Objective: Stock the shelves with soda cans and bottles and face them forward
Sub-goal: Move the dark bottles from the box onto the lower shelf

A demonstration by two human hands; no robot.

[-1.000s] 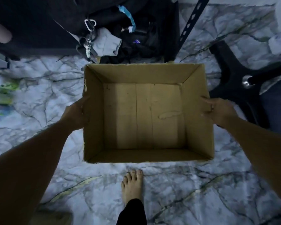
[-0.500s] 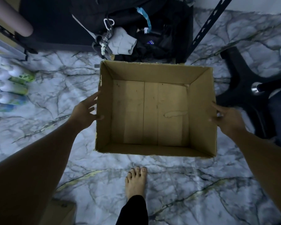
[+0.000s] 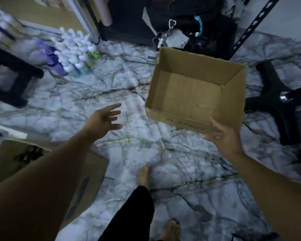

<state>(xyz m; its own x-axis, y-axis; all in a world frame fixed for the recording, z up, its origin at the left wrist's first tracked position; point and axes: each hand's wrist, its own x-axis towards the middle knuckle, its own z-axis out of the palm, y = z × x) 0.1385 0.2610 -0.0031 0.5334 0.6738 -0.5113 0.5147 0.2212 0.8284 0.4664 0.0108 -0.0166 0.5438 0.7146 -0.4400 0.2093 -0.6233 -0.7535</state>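
On a marbled floor [image 3: 129, 87] beside bottles [image 3: 76, 54], the empty box [image 3: 233, 94] now sits released; left hand [image 3: 102, 121] and right hand [image 3: 224, 136] spread open, holding nothing.

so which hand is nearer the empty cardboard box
Right. The right hand is at the near edge of the empty cardboard box, open fingers by its wall. The left hand is open over the floor, clearly left of it.

dim bluish light falls on a white marble floor [image 3: 132, 94] with dark veins. a black stool [image 3: 10, 79] stands at the left, a black chair base [image 3: 274, 103] at the right, a perforated black shelf post [image 3: 255, 23] behind.
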